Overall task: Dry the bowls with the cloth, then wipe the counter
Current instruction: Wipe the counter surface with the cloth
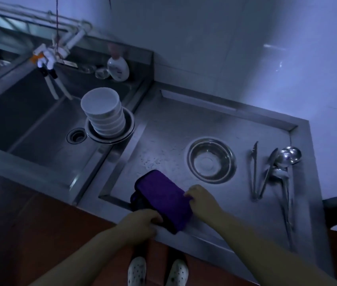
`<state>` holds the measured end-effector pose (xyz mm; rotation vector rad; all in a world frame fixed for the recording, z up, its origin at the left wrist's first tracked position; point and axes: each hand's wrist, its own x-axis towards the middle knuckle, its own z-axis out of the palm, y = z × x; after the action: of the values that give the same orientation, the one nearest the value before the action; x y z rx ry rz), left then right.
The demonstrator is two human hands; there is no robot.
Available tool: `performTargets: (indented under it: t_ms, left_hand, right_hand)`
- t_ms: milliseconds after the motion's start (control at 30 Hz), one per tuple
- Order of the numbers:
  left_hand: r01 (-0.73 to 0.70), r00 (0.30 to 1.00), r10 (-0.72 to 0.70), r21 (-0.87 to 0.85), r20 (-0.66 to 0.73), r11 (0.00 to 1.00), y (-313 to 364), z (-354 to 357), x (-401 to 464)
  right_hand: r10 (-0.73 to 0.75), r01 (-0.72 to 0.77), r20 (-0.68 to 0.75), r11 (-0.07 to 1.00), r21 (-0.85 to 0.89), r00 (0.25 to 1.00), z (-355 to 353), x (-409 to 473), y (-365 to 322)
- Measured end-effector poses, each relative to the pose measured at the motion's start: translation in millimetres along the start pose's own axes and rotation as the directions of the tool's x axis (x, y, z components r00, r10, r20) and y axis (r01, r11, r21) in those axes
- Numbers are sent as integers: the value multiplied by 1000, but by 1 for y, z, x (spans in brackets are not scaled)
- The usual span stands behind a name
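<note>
The left hand point(142, 220) curls its fingers round the near-left end of the purple cloth point(163, 200), gripping it at the front lip of the steel worktop point(184, 124). The right hand point(199, 196) pinches the cloth's right edge between curled fingers and thumb. The cloth is folded into a thick oblong lying flat on the worktop; its long axis runs from the far left toward the near right, with the near end hanging slightly over the front rim.

Just beyond the right hand sits an empty steel bowl point(212, 161), mouth up, close to the cloth but apart from it. Water droplets speckle the worktop between the cloth and that bowl. Farther right, well apart from the cloth, lie tongs point(254, 172) and several ladles and spoons point(283, 162), their handles pointing roughly toward the person.

To the far left, a stack of white bowls point(103, 111) stands mouth up inside a steel basin point(129, 129) in the right corner of the sink point(29, 124), beside the drain point(76, 136). A tap point(50, 58) hangs over the sink. On the ledge behind stands a white bottle point(119, 68); its label is too blurred to read. Two clear glass items point(101, 72) lie next to it.
</note>
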<state>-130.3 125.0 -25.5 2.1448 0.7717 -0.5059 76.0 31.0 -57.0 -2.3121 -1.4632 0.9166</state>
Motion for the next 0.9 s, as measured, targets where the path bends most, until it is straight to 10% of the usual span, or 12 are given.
performTargets:
  t_ms: [467,700,900]
  left_hand:
    - [144,842,-291,-330,-455,933,-82,-30,-10]
    - [176,746,-28,156,-665,972,-151,-56,-7]
    - [145,884,95,461,-458,875,-200,-87,16]
  right_hand:
    - [-430,472,206,719,-510,879,85,73,-28]
    - [-368,327,53,740,-588,928,89,157,-62]
    - [-189,66,-149,804,-591,971,78,223,-77]
